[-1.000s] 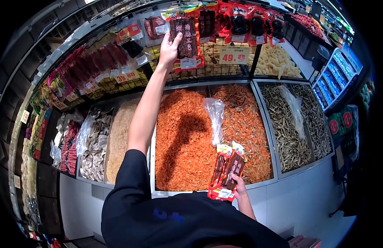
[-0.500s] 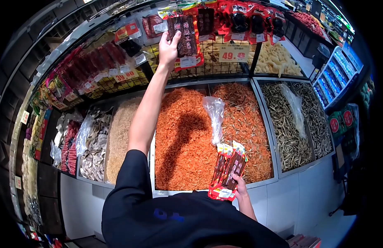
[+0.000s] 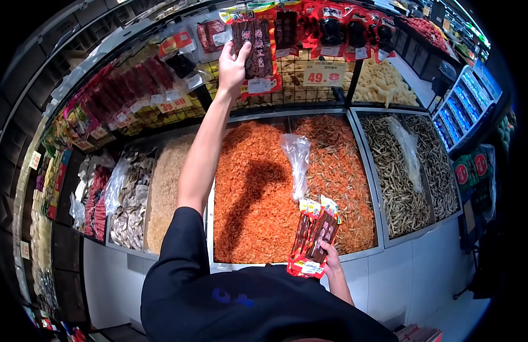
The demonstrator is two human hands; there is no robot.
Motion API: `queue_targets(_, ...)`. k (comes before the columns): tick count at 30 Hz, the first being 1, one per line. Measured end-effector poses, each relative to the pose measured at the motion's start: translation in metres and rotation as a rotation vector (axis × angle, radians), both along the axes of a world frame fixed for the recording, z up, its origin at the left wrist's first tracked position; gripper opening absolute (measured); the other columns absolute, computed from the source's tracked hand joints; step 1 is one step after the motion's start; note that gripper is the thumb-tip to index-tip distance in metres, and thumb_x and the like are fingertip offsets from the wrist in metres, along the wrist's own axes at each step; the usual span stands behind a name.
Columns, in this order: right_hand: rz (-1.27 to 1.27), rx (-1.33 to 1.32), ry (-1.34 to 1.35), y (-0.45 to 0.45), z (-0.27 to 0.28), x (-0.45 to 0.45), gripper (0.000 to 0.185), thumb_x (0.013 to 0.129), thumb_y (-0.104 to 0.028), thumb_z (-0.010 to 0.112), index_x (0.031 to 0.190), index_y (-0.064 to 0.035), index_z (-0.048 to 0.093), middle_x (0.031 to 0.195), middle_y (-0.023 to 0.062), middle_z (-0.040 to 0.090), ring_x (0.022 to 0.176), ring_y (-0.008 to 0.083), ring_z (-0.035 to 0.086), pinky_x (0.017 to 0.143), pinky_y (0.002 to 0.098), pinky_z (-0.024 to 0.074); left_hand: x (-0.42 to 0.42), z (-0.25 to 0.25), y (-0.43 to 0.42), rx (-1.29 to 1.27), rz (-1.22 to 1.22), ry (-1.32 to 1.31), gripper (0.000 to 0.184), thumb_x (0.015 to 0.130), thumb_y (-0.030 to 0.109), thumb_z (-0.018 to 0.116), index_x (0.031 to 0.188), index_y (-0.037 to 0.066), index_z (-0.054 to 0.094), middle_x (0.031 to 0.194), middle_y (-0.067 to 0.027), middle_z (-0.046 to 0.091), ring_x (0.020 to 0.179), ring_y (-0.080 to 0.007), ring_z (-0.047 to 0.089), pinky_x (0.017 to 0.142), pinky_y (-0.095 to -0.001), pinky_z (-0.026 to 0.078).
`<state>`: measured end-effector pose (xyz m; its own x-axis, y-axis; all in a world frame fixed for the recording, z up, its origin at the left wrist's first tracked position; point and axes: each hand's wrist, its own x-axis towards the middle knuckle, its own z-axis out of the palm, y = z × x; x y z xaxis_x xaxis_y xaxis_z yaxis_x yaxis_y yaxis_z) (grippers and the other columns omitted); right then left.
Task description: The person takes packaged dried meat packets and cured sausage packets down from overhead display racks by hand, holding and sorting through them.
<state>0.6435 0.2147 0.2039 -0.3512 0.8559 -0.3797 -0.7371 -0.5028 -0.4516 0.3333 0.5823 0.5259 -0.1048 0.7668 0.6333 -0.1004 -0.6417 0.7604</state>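
Observation:
My left hand (image 3: 232, 69) is raised to the hanging rack, its thumb over the front of a red-edged packet of dark brown food (image 3: 258, 54). The packet hangs upright, with a white label near its bottom; the fingers behind it are hidden. Lower down, my right hand (image 3: 332, 259) grips several similar red packets (image 3: 316, 236), fanned out in front of the bins. Below my left arm lies a bin of orange dried shrimp (image 3: 252, 188). A clear plastic bag (image 3: 298, 162) rests on the divider beside a second orange bin (image 3: 341, 171).
More packets (image 3: 332, 28) hang along the rack, with a price sign (image 3: 324, 74) beneath. Bins of small dried fish (image 3: 398, 176) lie to the right, pale dried goods (image 3: 167, 194) to the left. A blue-and-white display (image 3: 466, 108) stands at far right.
The view has shifted very slightly. Both hands keep nearly the same places, with the same packets in them.

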Motion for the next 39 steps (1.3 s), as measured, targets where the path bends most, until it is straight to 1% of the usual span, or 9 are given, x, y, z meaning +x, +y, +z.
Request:
queue_targets(14,-0.012,0.024,-0.025,-0.001,0.002,-0.001,0.038,0.091,-0.013,0.058,0.126,0.0012,0.051,0.114,0.0146,0.064,0.101,0.0263,0.066,0.091,0.0425,0.0551,-0.004,0.002,0.009,-0.068,-0.023,-0.078,0.027,0.097,0.016,0.061,0.116,-0.001,0.052,0.102,-0.0071,0.066,0.086,-0.0106,0.064,0.075,-0.0269,0.054)
queue_targets(17,-0.010,0.027,-0.025,-0.001,0.002,-0.002,0.038,0.091,-0.013,0.058,0.126,0.0012,0.051,0.114,0.0146,0.064,0.101,0.0264,0.066,0.091,0.0430,0.0550,-0.009,-0.002,0.023,-0.117,0.051,-0.050,0.026,0.097,0.015,0.061,0.116,-0.001,0.053,0.102,-0.0063,0.066,0.085,-0.0106,0.063,0.075,-0.0272,0.053)
queue_targets(20,-0.035,0.030,-0.034,-0.001,0.008,-0.005,0.035,0.092,-0.014,0.056,0.124,0.0017,0.052,0.112,0.0150,0.066,0.098,0.0268,0.068,0.090,0.0439,0.0561,-0.014,-0.005,0.044,0.031,0.042,-0.043,0.027,0.095,0.016,0.063,0.115,-0.001,0.055,0.099,-0.0051,0.066,0.083,-0.0103,0.062,0.075,-0.0269,0.051)
queue_targets(22,-0.038,0.039,-0.026,-0.001,0.007,-0.005,0.035,0.093,-0.014,0.056,0.124,0.0017,0.052,0.112,0.0150,0.066,0.098,0.0269,0.068,0.090,0.0441,0.0560,-0.013,-0.003,0.048,-0.092,0.120,-0.007,0.029,0.094,0.018,0.065,0.115,-0.001,0.057,0.096,-0.0040,0.067,0.083,-0.0097,0.061,0.075,-0.0266,0.050)
queue_targets(29,-0.046,0.024,-0.025,-0.003,-0.002,-0.002,0.037,0.091,-0.015,0.060,0.123,0.0014,0.053,0.112,0.0136,0.066,0.097,0.0250,0.067,0.089,0.0410,0.0562,-0.019,0.000,0.091,-0.132,0.257,0.063,0.034,0.091,0.024,0.068,0.113,-0.001,0.059,0.092,-0.0055,0.067,0.081,-0.0107,0.061,0.075,-0.0284,0.050)
queue_targets(32,-0.062,0.010,-0.074,-0.004,-0.006,0.000,0.036,0.090,-0.017,0.062,0.121,0.0018,0.055,0.110,0.0127,0.067,0.096,0.0239,0.067,0.088,0.0396,0.0559,-0.042,-0.009,0.155,-0.221,0.445,0.292,0.049,0.087,0.040,0.069,0.113,-0.001,0.063,0.101,-0.0149,0.071,0.095,-0.0246,0.067,0.086,-0.0354,0.049)
queue_targets(33,-0.039,0.009,-0.022,-0.003,-0.010,0.002,0.037,0.091,-0.011,0.061,0.125,0.0009,0.053,0.114,0.0110,0.064,0.100,0.0227,0.066,0.089,0.0381,0.0550,-0.038,-0.003,0.152,-0.279,0.505,0.342,0.050,0.086,0.042,0.069,0.112,-0.001,0.065,0.106,-0.0188,0.070,0.101,-0.0280,0.067,0.088,-0.0364,0.049)
queue_targets(38,-0.053,-0.005,-0.029,-0.005,-0.011,0.002,0.036,0.091,-0.012,0.060,0.123,0.0011,0.053,0.110,0.0127,0.065,0.098,0.0238,0.067,0.088,0.0392,0.0559,-0.033,0.013,0.158,-0.464,0.697,0.571,0.064,0.081,0.058,0.065,0.109,0.001,0.070,0.112,-0.0239,0.067,0.109,-0.0360,0.063,0.095,-0.0402,0.047)
queue_targets(39,-0.057,-0.010,-0.030,-0.004,-0.011,0.001,0.036,0.091,-0.012,0.060,0.123,0.0011,0.053,0.111,0.0129,0.065,0.098,0.0241,0.067,0.088,0.0395,0.0559,-0.034,0.013,0.160,-0.505,0.678,0.556,0.074,0.081,0.062,0.063,0.111,-0.005,0.067,0.114,-0.0273,0.065,0.111,-0.0379,0.062,0.097,-0.0401,0.047)
